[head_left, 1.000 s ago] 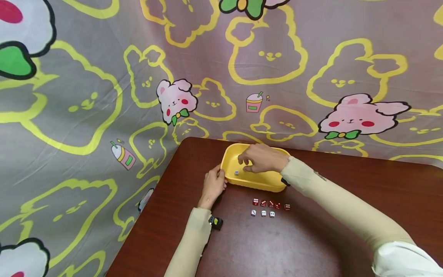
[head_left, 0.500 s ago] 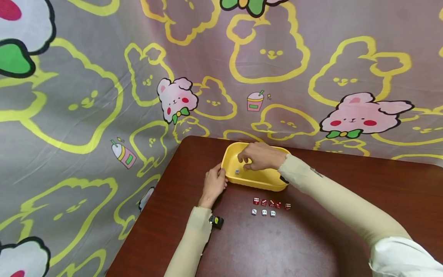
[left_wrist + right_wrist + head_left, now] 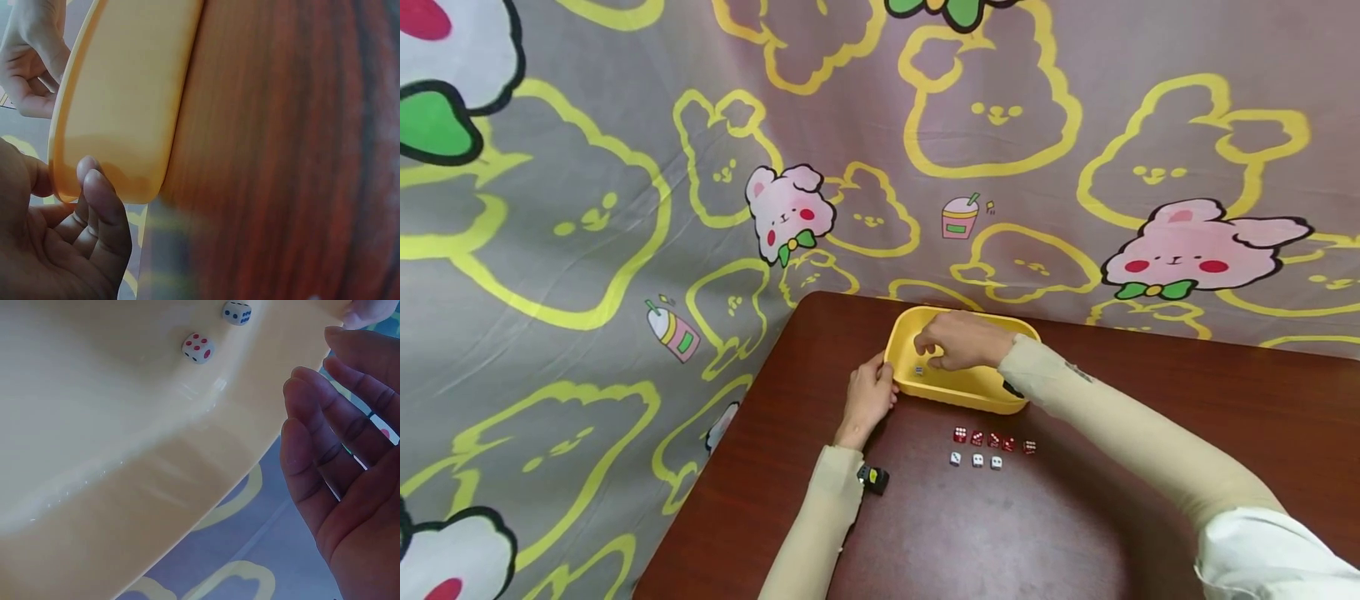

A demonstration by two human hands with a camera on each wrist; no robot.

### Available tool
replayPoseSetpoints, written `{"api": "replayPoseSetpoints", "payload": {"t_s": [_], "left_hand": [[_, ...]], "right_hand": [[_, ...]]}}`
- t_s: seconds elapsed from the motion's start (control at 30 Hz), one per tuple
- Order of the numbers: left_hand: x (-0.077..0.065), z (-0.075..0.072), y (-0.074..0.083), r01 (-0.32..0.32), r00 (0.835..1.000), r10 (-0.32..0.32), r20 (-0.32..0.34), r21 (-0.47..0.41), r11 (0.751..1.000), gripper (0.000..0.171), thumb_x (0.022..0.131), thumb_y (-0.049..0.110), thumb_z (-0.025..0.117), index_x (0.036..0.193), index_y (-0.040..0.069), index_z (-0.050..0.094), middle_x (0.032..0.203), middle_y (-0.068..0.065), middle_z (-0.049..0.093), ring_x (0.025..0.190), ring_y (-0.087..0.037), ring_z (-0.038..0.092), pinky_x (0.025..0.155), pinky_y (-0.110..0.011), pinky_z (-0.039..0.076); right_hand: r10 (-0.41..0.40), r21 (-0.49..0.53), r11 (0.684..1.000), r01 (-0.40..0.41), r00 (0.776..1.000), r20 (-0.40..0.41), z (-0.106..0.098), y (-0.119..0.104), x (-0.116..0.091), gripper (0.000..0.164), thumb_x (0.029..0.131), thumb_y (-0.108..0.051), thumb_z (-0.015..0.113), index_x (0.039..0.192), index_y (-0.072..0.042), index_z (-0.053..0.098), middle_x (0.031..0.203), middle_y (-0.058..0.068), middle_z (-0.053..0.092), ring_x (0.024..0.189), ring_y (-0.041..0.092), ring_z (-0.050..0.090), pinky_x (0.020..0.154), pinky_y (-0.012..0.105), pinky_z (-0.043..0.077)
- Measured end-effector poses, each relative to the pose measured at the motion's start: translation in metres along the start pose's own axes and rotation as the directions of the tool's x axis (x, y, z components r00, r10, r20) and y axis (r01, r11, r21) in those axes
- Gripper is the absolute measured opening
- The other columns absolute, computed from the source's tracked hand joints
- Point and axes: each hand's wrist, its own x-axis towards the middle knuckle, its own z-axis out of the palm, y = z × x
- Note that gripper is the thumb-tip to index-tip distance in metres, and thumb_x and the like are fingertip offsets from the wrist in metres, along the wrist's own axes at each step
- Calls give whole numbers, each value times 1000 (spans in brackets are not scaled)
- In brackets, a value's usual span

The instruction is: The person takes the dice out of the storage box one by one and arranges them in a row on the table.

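My left hand (image 3: 868, 396) holds the left end of a yellow tray (image 3: 958, 398), thumb at the rim and fingers against the outer wall, as the left wrist view shows. Over the tray's inside hovers my right hand (image 3: 966, 340), its fingers loosely bent with nothing between them. Two white dice lie on the tray floor in the right wrist view: one die with red pips on top (image 3: 198, 348) and one die with blue pips (image 3: 237, 312). In the head view, a small die (image 3: 919, 371) shows just below the right fingertips.
In front of the tray, several red dice (image 3: 977, 437) form a row on the dark wooden table (image 3: 1000, 533). Nearer me is a row of three white dice (image 3: 977, 460). A patterned cloth (image 3: 850, 108) hangs behind and to the left of the table.
My right hand has drifted slightly left over the tray, closer to the die. The left hand keeps its grip, and the dice on the table stay put. The head view has shifted a little.
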Motion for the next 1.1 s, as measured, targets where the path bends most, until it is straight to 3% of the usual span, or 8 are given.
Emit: {"api": "replayPoseSetpoints", "payload": {"t_s": [0.63, 1.1], "left_hand": [[-2, 0, 1, 3, 1000, -4, 9, 20, 1000, 40, 100, 23, 41, 136, 13, 56, 67, -8, 66, 47, -13, 58, 44, -29, 53], [-1, -2, 0, -7, 1000, 6, 15, 17, 1000, 41, 100, 23, 41, 137, 12, 55, 69, -12, 68, 46, -12, 58, 43, -29, 52]], "right_hand": [[37, -3, 999, -37, 994, 106, 9, 3, 16, 17, 80, -21, 73, 97, -19, 72, 90, -5, 71, 78, 11, 64, 68, 29, 53], [41, 16, 999, -44, 991, 128, 20, 1, 24, 21, 77, -26, 78, 97, -20, 72, 91, -4, 71, 76, 12, 63, 59, 28, 50]]}}
